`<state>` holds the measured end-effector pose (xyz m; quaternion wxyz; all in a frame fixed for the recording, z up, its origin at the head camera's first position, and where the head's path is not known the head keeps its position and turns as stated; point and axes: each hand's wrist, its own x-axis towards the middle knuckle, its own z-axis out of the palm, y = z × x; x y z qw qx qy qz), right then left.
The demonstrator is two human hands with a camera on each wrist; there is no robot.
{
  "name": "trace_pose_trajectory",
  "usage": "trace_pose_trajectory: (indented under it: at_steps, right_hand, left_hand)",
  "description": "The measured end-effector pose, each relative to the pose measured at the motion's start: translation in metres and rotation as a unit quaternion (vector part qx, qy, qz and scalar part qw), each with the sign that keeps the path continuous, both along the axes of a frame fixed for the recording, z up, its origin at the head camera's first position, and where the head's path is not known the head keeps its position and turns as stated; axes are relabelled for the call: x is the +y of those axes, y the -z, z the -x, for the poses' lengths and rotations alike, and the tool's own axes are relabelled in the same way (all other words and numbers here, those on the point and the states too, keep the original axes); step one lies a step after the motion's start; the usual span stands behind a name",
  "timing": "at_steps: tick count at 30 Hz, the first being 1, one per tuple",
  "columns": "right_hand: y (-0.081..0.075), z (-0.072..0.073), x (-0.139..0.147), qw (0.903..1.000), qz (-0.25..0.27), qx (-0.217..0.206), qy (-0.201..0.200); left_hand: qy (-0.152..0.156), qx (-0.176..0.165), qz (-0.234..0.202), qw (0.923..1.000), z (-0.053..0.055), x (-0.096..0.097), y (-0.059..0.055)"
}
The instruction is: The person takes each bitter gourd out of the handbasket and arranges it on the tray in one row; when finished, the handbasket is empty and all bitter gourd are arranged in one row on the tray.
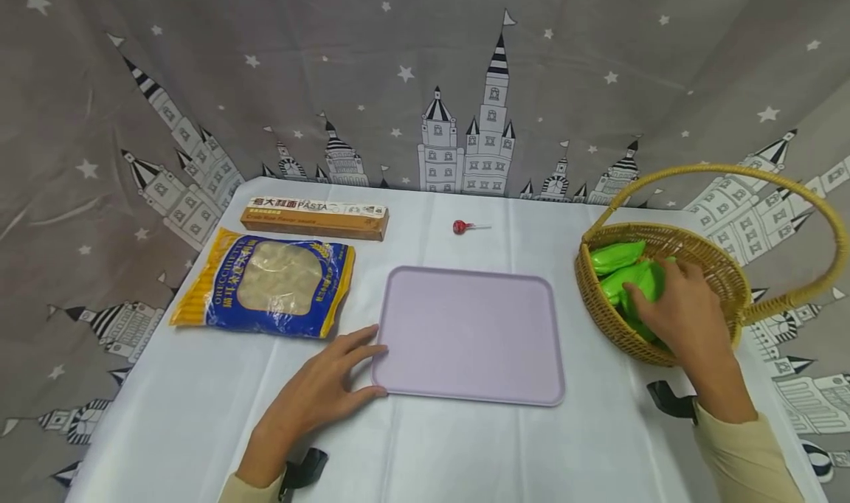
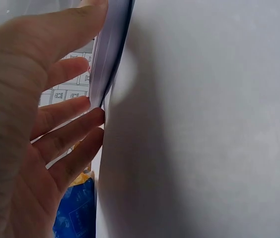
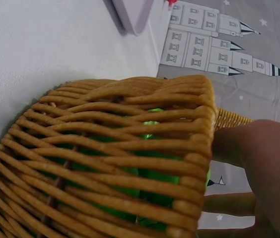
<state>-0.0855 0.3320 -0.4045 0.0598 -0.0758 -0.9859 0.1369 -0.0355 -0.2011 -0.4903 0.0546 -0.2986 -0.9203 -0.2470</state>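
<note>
My left hand (image 1: 319, 389) rests at the left edge of a lilac rectangular tray (image 1: 468, 337), its fingers spread and loosely bent, fingertips right at the rim. In the left wrist view, the thumb and fingers likewise lie along the tray's side (image 2: 111, 54). My right hand (image 1: 687, 311) reaches into a wicker basket (image 1: 614, 333) at the right, over several glossy green, elongated vegetable-like pieces (image 1: 620, 258). Its thumb and fingers straddle one green piece (image 1: 647, 282). I cannot tell whether they grip it; the basket's woven wall (image 3: 105, 148) hides the fingertips in the right wrist view.
A blue and yellow bag of orecchiette pasta (image 1: 279, 285) lies left of the tray, with a long pasta box (image 1: 315, 219) behind it. A red lollipop (image 1: 460, 227) is beyond the tray. The basket's tall handle (image 1: 730, 170) arches up at the right. A grey printed curtain (image 1: 372, 60) stands behind the white-covered table.
</note>
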Motion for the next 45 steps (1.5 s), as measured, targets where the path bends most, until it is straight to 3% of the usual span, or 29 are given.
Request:
trace_pose_trajectory:
  at_steps: [11, 20, 25, 31, 37, 45]
  right_hand:
    - [-0.001, -0.002, -0.002, 0.9996, -0.007, 0.009, -0.027]
    - [-0.009, -0.010, -0.012, 0.9963, 0.028, 0.073, -0.036]
    - [-0.019, -0.019, -0.023, 0.9891, 0.056, 0.130, -0.041]
    - [-0.025, -0.028, -0.047, 0.9720, 0.124, 0.185, -0.075]
    - [-0.013, -0.028, -0.075, 0.9614, 0.141, 0.194, -0.136]
    - [0.023, -0.017, -0.115, 0.9442, 0.182, 0.171, -0.215]
  left_hand:
    - [0.004, -0.002, 0.002, 1.0000, 0.000, 0.001, 0.003]
    - [0.015, 0.019, -0.012, 0.9996, 0.001, -0.001, 0.004]
    - [0.013, 0.017, -0.016, 0.9996, 0.000, -0.001, 0.004]
    - [0.016, 0.025, -0.022, 0.9993, 0.001, -0.002, 0.005]
    - [0.022, 0.045, -0.021, 0.9985, 0.004, -0.002, 0.004]
    - [0.015, 0.027, -0.015, 0.9994, 0.004, -0.004, 0.005]
